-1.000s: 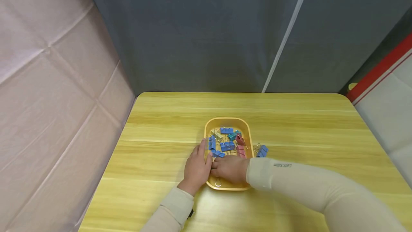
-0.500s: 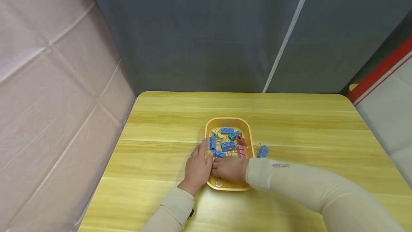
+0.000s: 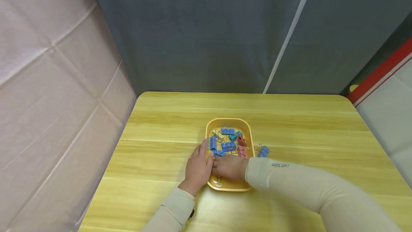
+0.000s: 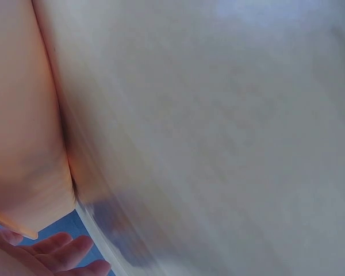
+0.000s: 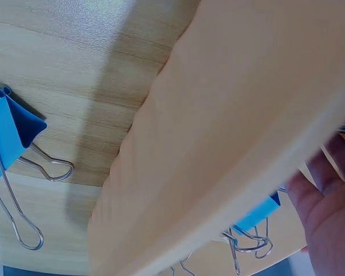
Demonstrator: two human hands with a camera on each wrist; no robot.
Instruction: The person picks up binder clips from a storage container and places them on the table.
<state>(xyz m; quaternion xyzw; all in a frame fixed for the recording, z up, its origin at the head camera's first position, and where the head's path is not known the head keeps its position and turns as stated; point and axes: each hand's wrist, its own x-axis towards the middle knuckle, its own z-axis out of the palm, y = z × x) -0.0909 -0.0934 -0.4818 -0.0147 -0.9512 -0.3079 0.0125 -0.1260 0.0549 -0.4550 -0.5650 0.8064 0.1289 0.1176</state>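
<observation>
A yellow tray (image 3: pixel 231 189) holds several binder clips: blue (image 3: pixel 228 146), pale yellow (image 3: pixel 219 136), teal (image 3: pixel 234 137), red (image 3: pixel 240 140) and pink (image 3: pixel 241 151). Along the tray's left wall lies my left hand (image 3: pixel 197 170), its fingers straight outside and the thumb at the rim; those fingers (image 4: pixel 69 253) show beyond the tray wall in the left wrist view. My right hand (image 3: pixel 231 167) reaches down into the tray's near part, a wire clip handle (image 3: pixel 218 182) poking out below it. I cannot tell whether its fingers grip that clip.
One blue binder clip (image 5: pixel 11 129) lies on the wooden table (image 3: pixel 167 117), just outside the tray's right side. A grey curtain (image 3: pixel 193 38) stands behind the table, with pale walls (image 3: pixel 58 117) at the left and right.
Both hands and the tray stay almost in place. The wire handle below my right hand has shifted slightly.
</observation>
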